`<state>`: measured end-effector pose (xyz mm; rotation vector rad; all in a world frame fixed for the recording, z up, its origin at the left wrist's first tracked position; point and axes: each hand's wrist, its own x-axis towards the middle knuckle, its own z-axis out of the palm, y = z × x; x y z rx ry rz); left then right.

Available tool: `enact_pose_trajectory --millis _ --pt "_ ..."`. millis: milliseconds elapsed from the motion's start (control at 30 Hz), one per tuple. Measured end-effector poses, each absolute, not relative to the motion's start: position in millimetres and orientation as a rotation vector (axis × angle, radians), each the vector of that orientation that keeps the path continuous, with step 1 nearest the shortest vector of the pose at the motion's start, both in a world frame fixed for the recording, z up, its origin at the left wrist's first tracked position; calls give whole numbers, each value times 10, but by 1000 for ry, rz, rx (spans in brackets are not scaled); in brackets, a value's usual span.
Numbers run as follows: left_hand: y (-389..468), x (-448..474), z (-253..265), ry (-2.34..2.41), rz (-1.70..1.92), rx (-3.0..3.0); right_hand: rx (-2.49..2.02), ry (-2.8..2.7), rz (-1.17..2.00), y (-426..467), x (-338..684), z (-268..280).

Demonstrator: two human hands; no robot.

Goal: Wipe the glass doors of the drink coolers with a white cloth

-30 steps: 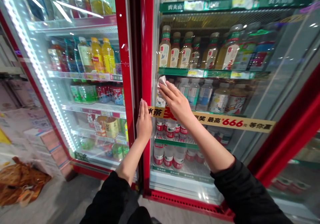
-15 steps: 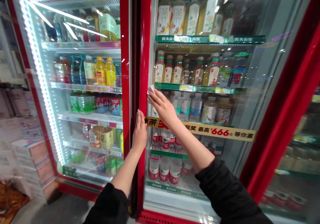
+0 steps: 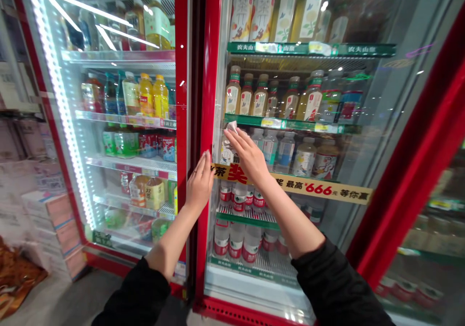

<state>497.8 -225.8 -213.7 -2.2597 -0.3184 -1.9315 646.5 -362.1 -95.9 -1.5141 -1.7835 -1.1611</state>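
Note:
My right hand [image 3: 251, 158] presses a small white tissue [image 3: 232, 126] to the glass door [image 3: 366, 159] of the right drinks fridge, just below a green shelf edge. Its fingers lie extended over the tissue, which pokes out past the fingertips. Left of it, my left hand [image 3: 199, 184] rests with straight fingers against the red door frame [image 3: 211, 79]; nothing shows in it, though its palm is hidden. A yellow printed strip [image 3: 327, 191] crosses the glass at about the height of both hands, and my right wrist passes in front of it.
Behind the glass stand rows of bottles [image 3: 232, 98] on green-edged shelves. To the left is another lit fridge with yellow bottles [image 3: 160, 97] and other drinks. Stacked cartons [image 3: 47, 219] stand at far left, near a brown crumpled thing [image 3: 16, 287] on the floor.
My right hand has slid the tissue a little to the right over the glass, away from the red frame. My left hand stays at the frame, its forearm angled farther left.

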Motion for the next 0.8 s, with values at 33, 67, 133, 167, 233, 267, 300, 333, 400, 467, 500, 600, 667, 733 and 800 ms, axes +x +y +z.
enact_pose_trajectory --millis 33,67,133,167,233,267,300,333,400,467,500,600,667,733,800 --pt "-2304 4993 -2016 -239 -1921 -2266 -1491 -1791 -1135 -3652 6475 -948" --pt "-2350 5026 -1885 -191 -1942 -2272 -1469 -1793 -1098 -3678 6488 -940" --pt "-2431 5142 -1630 -121 -1999 -2326 -1441 -1774 -1008 -3706 6522 -934" --pt "-2462 5214 -1525 -94 -2008 -2367 -1434 -1755 -975 -3706 6541 -937" --pt "-2505 5361 -1389 -62 -2016 -2407 -1424 -1718 -970 -3686 6583 -951" --pt "-2519 5424 -1359 -61 -2030 -2405 -1417 -1704 -998 -3674 6606 -960" --pt "-2527 5475 -1350 -66 -2048 -2388 -1410 -1698 -1033 -3667 6629 -969" --pt "-2532 5513 -1354 -74 -2071 -2358 -1403 -1700 -1066 -3672 6655 -977" --pt "-2524 5545 -1373 -86 -2103 -2292 -1392 -1726 -1127 -3733 6715 -994" --pt "-2489 5529 -1375 -85 -2108 -2241 -1409 -1767 -1204 -3877 6803 -1022" --pt "-2463 5510 -1366 -89 -2115 -2215 -1432 -1775 -1254 -3974 6860 -1044" --pt "-2375 5456 -1335 -154 -2198 -2083 -1535 -1721 -1409 -4285 7070 -1155" --pt "-2345 5460 -1340 -165 -2239 -1983 -1594 -1692 -1475 -4436 7204 -1250" --pt "-2373 5513 -1377 -98 -2194 -1945 -1639 -1688 -1511 -4507 7295 -1331" --pt "-2465 5602 -1438 -23 -2083 -1972 -1665 -1693 -1519 -4513 7333 -1381"
